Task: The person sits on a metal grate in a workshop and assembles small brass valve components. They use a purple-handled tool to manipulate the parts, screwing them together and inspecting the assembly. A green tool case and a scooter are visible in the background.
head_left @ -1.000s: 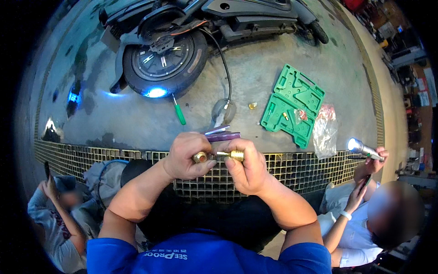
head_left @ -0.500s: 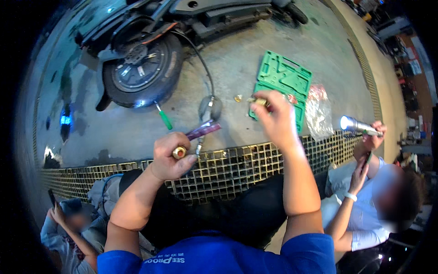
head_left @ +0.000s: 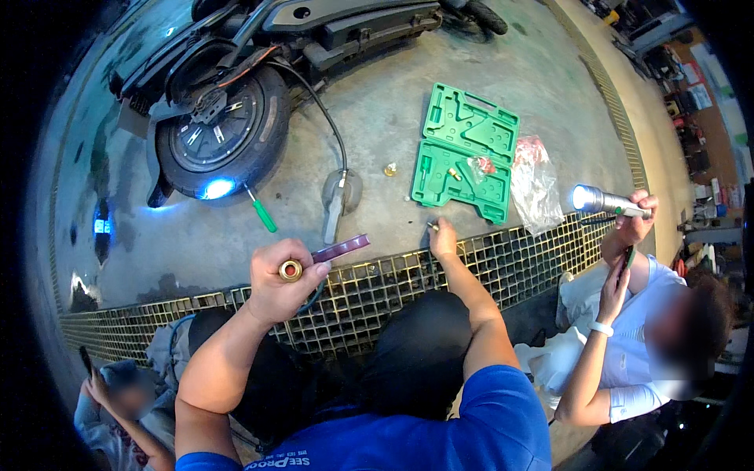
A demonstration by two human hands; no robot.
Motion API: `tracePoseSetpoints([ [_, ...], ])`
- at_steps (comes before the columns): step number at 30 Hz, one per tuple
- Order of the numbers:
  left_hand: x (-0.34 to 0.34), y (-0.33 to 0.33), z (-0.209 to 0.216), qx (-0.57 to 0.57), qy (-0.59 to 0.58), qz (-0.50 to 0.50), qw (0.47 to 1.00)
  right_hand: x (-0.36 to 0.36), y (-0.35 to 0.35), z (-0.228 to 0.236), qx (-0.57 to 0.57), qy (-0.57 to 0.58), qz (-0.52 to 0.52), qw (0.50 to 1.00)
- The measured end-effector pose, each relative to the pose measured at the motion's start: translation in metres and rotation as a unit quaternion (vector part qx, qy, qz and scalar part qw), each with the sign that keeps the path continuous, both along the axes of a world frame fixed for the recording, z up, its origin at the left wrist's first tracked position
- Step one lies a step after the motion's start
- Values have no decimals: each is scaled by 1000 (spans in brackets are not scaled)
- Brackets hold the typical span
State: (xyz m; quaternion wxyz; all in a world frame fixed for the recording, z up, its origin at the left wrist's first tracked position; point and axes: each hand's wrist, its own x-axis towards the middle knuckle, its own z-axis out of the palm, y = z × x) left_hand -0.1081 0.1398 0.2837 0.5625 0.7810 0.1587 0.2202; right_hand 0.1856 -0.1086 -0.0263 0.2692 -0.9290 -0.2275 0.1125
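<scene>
My left hand [head_left: 283, 279] is closed around a tool with a round brass end [head_left: 290, 271] and a purple lever [head_left: 342, 249] sticking out to the right. Low by the floor, my right hand [head_left: 444, 238] pinches a small piece with a brass-coloured tip [head_left: 433, 227], too small to name. Just beyond it lies an open green tool case [head_left: 471, 129], holding a small brass part and a red-and-clear packet [head_left: 482, 166]. A green-handled tool [head_left: 265, 216] slants against the tyre [head_left: 267, 133] of the scooter wheel. A round brass piece [head_left: 390, 169] rests on the floor.
An air hose [head_left: 334, 129] runs down to a grey inflator handle [head_left: 334, 212]. Beside the case is a clear plastic bag [head_left: 536, 188]. A yellow floor grating [head_left: 369, 290] crosses before my knees. One person at right holds a lit flashlight [head_left: 609, 202]; another sits lower left.
My right hand has moved from over the green case down to the floor in front of it. My left hand has shifted slightly left, still gripping the tool. The flashlight beam now falls on the tyre.
</scene>
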Motion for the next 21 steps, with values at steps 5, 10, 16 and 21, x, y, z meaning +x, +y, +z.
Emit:
tracePoseSetpoints([
  [5, 4, -2, -3, 4, 12, 7, 1000, 4, 13, 10, -86, -44, -54, 994],
  [10, 5, -1, -5, -9, 23, 19, 1000, 7, 62, 41, 40, -99, -9, 994],
  [16, 1, 6, -5, -20, -14, 32, 999, 42, 174, 25, 72, 14, 26, 997],
  [21, 3, 16, 11, 52, -71, 9, 996, 49, 181, -2, 38, -16, 30, 999],
])
